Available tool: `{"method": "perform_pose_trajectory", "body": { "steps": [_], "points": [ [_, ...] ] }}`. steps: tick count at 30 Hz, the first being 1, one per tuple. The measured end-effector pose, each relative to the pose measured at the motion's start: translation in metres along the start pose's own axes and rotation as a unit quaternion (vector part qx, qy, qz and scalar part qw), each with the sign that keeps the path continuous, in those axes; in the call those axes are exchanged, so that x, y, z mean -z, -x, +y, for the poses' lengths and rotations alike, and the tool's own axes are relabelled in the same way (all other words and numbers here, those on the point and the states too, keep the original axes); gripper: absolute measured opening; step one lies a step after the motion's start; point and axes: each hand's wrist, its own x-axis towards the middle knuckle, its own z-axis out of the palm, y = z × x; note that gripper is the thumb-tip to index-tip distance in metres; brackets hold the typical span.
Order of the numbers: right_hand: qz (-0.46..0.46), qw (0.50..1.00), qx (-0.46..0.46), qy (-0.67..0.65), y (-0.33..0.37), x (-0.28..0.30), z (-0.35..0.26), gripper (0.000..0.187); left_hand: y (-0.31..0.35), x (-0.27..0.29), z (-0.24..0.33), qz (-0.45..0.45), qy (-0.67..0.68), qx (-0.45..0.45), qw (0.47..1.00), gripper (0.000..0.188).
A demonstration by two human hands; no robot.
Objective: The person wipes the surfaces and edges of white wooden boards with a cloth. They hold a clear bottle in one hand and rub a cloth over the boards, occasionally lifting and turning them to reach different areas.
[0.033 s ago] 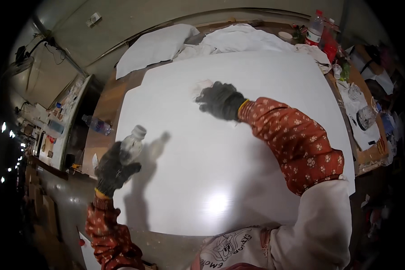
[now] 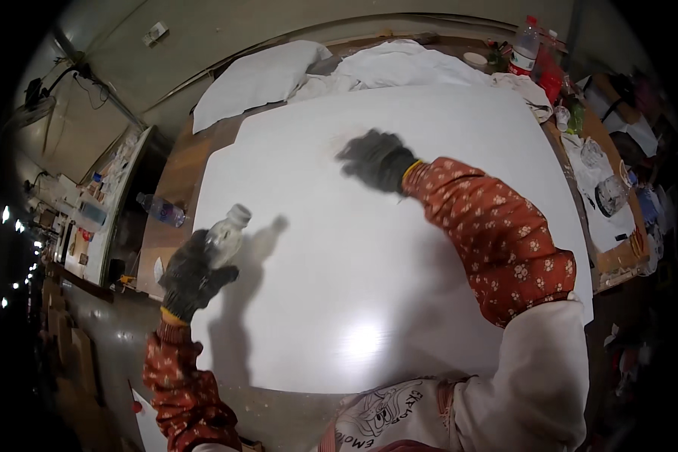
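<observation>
My left hand (image 2: 192, 280), gloved, is at 8 to 9 o'clock from the middle of the board (image 2: 316, 264), fingers curled round a clear bottle (image 2: 226, 239) and thumb out beside its lower end. The bottle leans, cap toward 1 o'clock. Its shadow (image 2: 264, 242) falls on the board apart from it, so I have it raised off the surface; I'd say that keeps the white face free and the bottle within easy reach.

My right hand (image 2: 378, 160) is out at 12 o'clock, back upward, fingers bent and partly spread over the board. It is blurred, and the palm is hidden, so I cannot tell whether it has hold of anything. A faint pinkish patch (image 2: 345, 141) shows by the fingertips; cloth or mark, I can't say. Sleeves (image 2: 505, 226) run up to both gloves, probably to keep my arms clean.

The board lies flat before me, covering most of the table (image 2: 177, 169). Cloths (image 2: 407, 66) are bunched at 12 and a second bottle (image 2: 162, 209) lies at 9 to 10. A tall bottle (image 2: 525, 51) stands at 1, a jar (image 2: 612, 196) sits between 2 and 3: all around the rim, likely to leave the middle free.
</observation>
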Motion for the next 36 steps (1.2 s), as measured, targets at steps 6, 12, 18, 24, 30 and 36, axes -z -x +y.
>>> {"method": "perform_pose_trajectory", "body": {
  "steps": [6, 12, 18, 24, 30, 36],
  "points": [
    [0.036, 0.944, -0.321, 0.068, 0.090, 0.048, 0.123, 0.034, -0.076, -0.018, 0.053, -0.081, -0.244, -0.077, 0.963, 0.053],
    [0.152, 0.924, -0.341, 0.082, 0.141, 0.058, 0.104, 0.036, -0.178, -0.068, 0.122, -0.149, -0.355, -0.102, 0.917, 0.050],
    [0.140, 0.918, -0.371, 0.020, 0.140, 0.063, 0.107, 0.039, -0.235, -0.102, 0.170, -0.120, -0.404, -0.095, 0.902, 0.037],
    [0.184, 0.908, -0.375, 0.007, 0.140, 0.058, 0.112, 0.041, -0.231, -0.083, 0.167, -0.157, -0.417, -0.064, 0.893, 0.049],
    [0.133, 0.929, -0.346, -0.017, 0.109, 0.056, 0.108, 0.042, -0.196, -0.062, 0.110, -0.137, -0.241, -0.038, 0.960, 0.069],
    [0.079, 0.981, -0.168, 0.052, 0.014, 0.003, 0.094, 0.032, -0.134, -0.039, 0.095, -0.117, -0.153, 0.034, 0.981, 0.069]
  ]
}}
